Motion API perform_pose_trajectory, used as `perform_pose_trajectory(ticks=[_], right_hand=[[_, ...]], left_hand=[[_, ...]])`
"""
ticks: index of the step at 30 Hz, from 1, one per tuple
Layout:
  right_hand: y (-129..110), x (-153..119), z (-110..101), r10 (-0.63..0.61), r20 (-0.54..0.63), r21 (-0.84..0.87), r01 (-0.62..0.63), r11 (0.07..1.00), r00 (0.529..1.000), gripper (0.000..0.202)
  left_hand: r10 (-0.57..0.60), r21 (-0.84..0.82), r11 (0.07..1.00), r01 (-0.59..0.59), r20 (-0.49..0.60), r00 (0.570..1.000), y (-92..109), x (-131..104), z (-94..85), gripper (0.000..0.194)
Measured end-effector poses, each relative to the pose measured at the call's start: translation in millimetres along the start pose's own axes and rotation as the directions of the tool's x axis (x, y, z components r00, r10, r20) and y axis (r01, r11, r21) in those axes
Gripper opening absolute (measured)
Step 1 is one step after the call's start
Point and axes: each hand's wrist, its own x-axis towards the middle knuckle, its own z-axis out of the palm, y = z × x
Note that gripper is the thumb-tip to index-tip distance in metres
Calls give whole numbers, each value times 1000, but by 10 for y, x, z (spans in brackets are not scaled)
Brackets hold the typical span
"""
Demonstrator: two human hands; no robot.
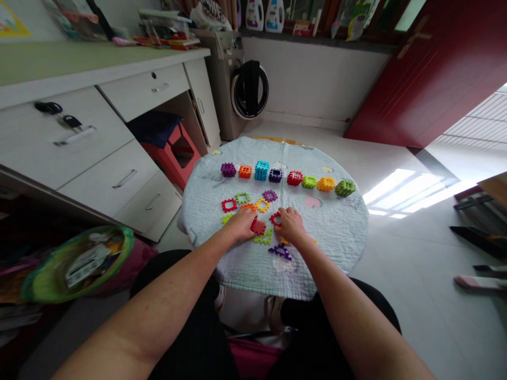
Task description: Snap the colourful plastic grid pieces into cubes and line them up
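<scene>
My left hand point(240, 226) is closed at the edge of a solid red square interlocking tile point(259, 227), low over the table. My right hand point(290, 226), fingers curled, grips the side of a red open-frame tile point(275, 218). Around the hands lie loose notched plastic tiles: a red square frame point(228, 205), a green frame point(242, 198), a yellow-orange frame point(262, 205), a purple piece point(270, 196), a lime triangle point(263, 237) and a dark purple triangle point(281, 252). An orange tile is partly hidden behind my left fingers, and yellow-orange pieces beneath my right wrist.
A row of several built cubes, including a blue block point(261, 170), crosses the far part of the cloth-covered round table point(332, 232). White drawers point(127, 179) and a red stool point(174, 153) stand left. Beyond is a washing machine point(222, 79) with its door open.
</scene>
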Motion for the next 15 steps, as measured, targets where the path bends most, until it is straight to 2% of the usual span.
perform_pose_trajectory(ticks=[4, 9, 12, 15], right_hand=[[21, 40, 5, -24, -35, 57, 26, 998, 999, 45], [-17, 54, -1, -156, -120, 174, 175, 969, 980, 48], [-74, 38, 16, -235, -111, 183, 252, 950, 966, 46], [-135, 34, 69, -258, -60, 152, 264, 952, 964, 47]], left_hand=[[7, -86, 996, -13, -71, 997, 14, 54, 54, 41], [2, -236, 971, -32, -129, 992, 59, 123, 98, 53], [10, -319, 946, -52, -132, 991, 62, 113, 90, 64], [7, -349, 936, -51, -124, 992, 28, 67, 62, 72]])
